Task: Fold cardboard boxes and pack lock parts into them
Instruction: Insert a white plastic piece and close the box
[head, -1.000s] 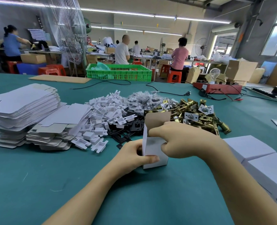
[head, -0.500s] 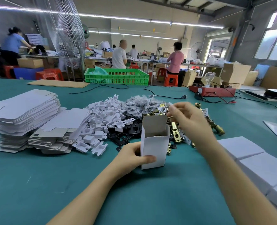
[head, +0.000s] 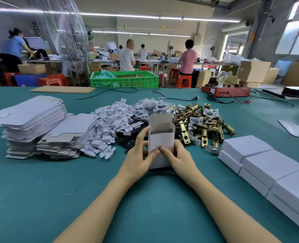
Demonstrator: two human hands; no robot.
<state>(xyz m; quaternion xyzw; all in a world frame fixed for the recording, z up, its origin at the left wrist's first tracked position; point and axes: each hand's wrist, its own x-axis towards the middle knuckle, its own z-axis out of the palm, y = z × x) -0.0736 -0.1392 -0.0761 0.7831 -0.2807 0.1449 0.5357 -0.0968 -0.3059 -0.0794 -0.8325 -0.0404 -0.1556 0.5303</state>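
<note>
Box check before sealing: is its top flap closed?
No, the box stands upright with its top flap raised, held by the left hand and right hand.

The upright box (head: 161, 142) stands on the table (head: 40, 190) at my twelve o'clock, between my left hand (head: 138, 157) and right hand (head: 178, 157). Flat blanks (head: 31, 118) are stacked at ten o'clock, with plastic inserts (head: 110, 123) at eleven. Latch parts (head: 203, 123) lie at one o'clock behind the box, and closed boxes (head: 268, 165) at three.
</note>
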